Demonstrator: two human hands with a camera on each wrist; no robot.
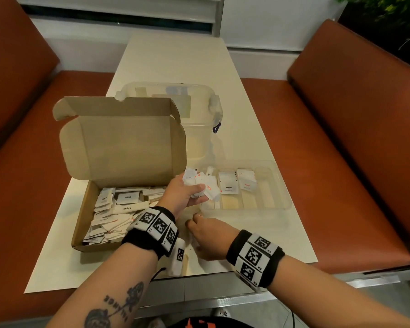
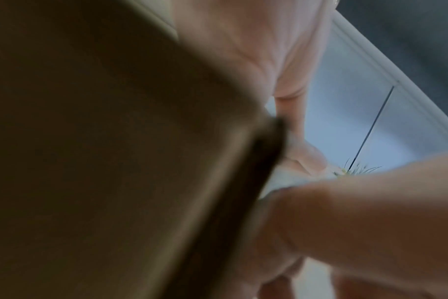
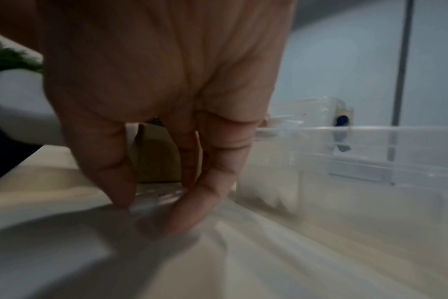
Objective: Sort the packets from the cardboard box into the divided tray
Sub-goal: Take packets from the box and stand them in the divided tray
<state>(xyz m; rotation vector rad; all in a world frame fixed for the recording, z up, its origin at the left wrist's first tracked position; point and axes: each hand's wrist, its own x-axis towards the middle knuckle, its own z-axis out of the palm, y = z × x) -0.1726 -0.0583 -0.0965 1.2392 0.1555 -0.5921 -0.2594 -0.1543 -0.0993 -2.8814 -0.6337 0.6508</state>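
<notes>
packets (image 1: 200,187) sit bunched in the left hand (image 1: 185,195), beside the divided tray (image 1: 282,204). they look light, thin and slippery; better pinch one by its edge. right hand (image 1: 208,235) fingertips (image 3: 182,210) press a clear wrapper on the worktop (image 1: 282,245).

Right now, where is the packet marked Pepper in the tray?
In the head view, the Pepper packet lies at the far end of a middle compartment of the divided tray, between the left hand's bunch of packets and a red-lettered packet.

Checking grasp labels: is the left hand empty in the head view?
No, the left hand grips a bunch of packets between the box and the tray.
</notes>
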